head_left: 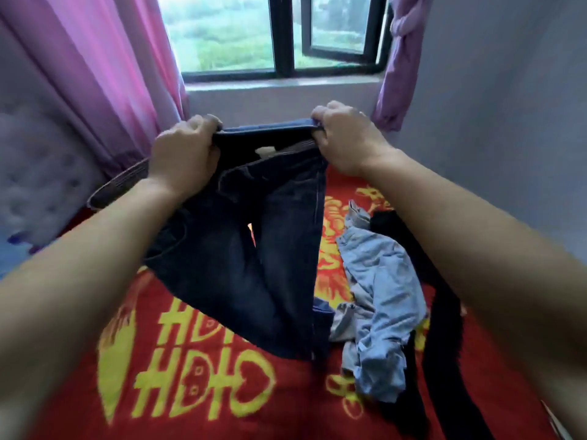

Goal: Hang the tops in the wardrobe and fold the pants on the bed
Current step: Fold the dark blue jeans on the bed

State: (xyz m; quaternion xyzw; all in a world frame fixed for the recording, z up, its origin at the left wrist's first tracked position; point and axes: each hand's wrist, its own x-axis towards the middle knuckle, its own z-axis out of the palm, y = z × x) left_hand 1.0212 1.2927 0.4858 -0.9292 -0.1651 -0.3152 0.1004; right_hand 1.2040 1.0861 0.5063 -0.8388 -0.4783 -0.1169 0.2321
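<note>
Left hand [184, 154] and right hand [346, 138] are apart, each fisted on one end of the dark blue jeans' [241, 255] waistband. The jeans are held up over the bed's red blanket [206, 392], leg ends drooping onto it, and a brown belt [117, 184] trails left. On the blanket at right lies a crumpled light blue denim garment [381, 296], with a black garment [443, 331] touching its right side.

Soft daylight enters through the window [222, 33] on the far wall, and its panes look pale and slightly washed out. The room is evenly and moderately lit, without hard shadows. The dark jeans [222, 265] show little fold detail. Wide-angle distortion bows the pink curtain [95, 74] and stretches the lower corners. The frame is mildly soft overall and blurriest at the left edge, over the headboard [41, 173].
</note>
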